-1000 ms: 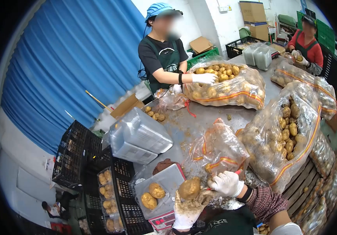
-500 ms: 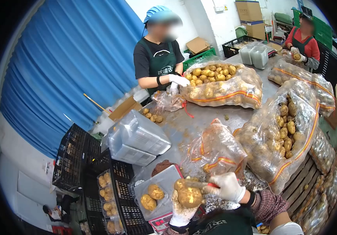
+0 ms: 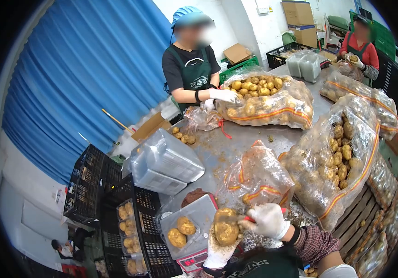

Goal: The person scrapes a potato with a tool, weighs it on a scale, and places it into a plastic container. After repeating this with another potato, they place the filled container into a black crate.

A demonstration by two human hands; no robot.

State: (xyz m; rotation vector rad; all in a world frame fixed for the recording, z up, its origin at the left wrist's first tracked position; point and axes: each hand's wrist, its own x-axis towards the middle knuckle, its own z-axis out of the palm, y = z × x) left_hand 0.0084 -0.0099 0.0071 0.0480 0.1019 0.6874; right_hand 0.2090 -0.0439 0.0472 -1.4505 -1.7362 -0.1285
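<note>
Looking across a muddy metal table (image 3: 238, 139) beside a blue curtain (image 3: 83, 78), I see sacks (image 3: 338, 162) crowding the right and far side, and a tray (image 3: 196, 213) near left. My left hand (image 3: 218, 252) has its fingers wrapped around a potato (image 3: 226, 227) from below. My right hand (image 3: 267, 220), fingers closed on a tool (image 3: 250, 218), touches the potato.

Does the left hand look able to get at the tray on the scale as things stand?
Probably yes: the tray sits right beside the left hand with nothing between, though that hand is full with a potato.
</note>
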